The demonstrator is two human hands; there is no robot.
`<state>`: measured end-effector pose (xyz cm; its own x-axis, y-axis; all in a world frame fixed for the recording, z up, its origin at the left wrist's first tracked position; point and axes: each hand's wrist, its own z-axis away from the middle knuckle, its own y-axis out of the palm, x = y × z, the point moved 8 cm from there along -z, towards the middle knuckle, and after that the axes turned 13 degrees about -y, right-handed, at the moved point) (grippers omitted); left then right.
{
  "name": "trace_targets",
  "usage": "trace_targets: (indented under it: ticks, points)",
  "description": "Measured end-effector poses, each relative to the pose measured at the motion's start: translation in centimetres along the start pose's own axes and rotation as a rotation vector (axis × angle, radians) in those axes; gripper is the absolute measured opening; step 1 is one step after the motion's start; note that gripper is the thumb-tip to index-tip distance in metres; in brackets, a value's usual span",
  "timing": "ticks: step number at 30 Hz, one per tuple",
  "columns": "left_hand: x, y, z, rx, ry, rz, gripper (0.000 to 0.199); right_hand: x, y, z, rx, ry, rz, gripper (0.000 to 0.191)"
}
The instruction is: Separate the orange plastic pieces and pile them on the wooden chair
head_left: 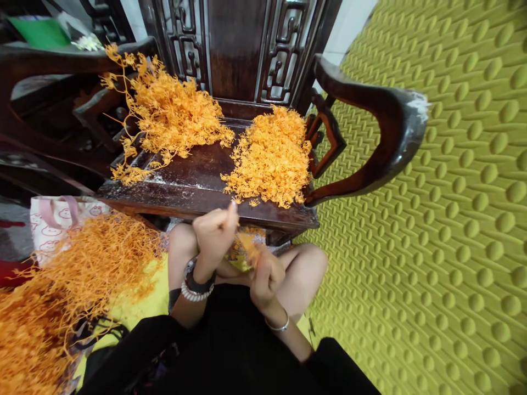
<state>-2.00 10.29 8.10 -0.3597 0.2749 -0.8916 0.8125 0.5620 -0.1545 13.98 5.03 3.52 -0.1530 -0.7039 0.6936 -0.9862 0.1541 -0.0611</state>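
Over my lap, my left hand (216, 231) is closed, with the thumb pointing up. My right hand (267, 277), lower and to the right, is closed in a pinch. Between them is a thin orange sprig (248, 244), blurred by motion; it runs from the right fingertips up towards the left ones. Beyond the hands, a dark wooden chair seat (206, 170) bears two heaps of curly orange pieces. The left heap (177, 118) is looser, with long strands; the right heap (274, 156) is compact, made of small curled bits.
At lower left lies a large tangled pile of orange strands (107, 258), in front of a white bag (51, 230) with pink handles. The chair's curved armrest (395, 120) juts out on the right. A yellow-green padded surface (432, 263) with raised bumps fills the right side.
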Motion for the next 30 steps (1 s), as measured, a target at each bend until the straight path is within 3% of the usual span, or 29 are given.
trace_targets:
  ticks: [3,5,7,9,12,16,19,23,25,27,29,30]
  points:
    - [1.7,-4.3,-3.7,-0.227,-0.106,-0.024,0.054,0.4,-0.8,0.8,-0.032,0.043,-0.054,0.047]
    - [2.3,-4.5,-6.1,-0.196,-0.119,-0.086,0.058,-0.4,-1.2,0.8,-0.08,0.114,-0.095,0.044]
    - [2.5,-2.3,-7.7,-0.077,-0.09,-0.233,0.059,-1.5,-1.5,0.4,-0.136,0.174,-0.138,0.041]
    - [3.0,1.5,-8.0,0.101,-0.041,-0.43,0.054,-2.3,-1.4,-0.4,-0.165,0.211,-0.176,0.04]
    - [4.7,6.3,-7.0,0.265,0.009,-0.564,0.04,-2.8,-1.4,-1.3,-0.182,0.242,-0.207,0.041]
    - [6.7,8.2,-5.9,0.287,0.044,-0.553,0.015,-2.9,-1.5,-1.3,-0.183,0.269,-0.211,0.041]
    - [6.5,7.3,-5.5,0.268,0.046,-0.496,0.018,-3.1,-1.5,-0.9,-0.173,0.281,-0.207,0.041]
    - [3.6,5.1,-3.4,0.268,0.053,-0.376,0.022,-3.1,-1.0,-0.8,-0.141,0.26,-0.191,0.041]
    - [1.9,4.5,-1.0,0.4,0.07,-0.271,0.02,-3.1,-0.6,-0.9,-0.105,0.247,-0.18,0.041]
    - [0.8,4.3,1.8,0.613,0.058,-0.099,0.018,-3.0,-0.1,-0.9,-0.062,0.238,-0.165,0.042]
    - [0.5,3.2,3.5,0.641,0.033,-0.003,0.014,-3.0,0.4,-0.6,-0.015,0.231,-0.148,0.044]
    - [0.8,2.5,3.8,0.598,0.019,0.013,0.013,-3.0,0.7,-0.4,0.012,0.226,-0.141,0.045]
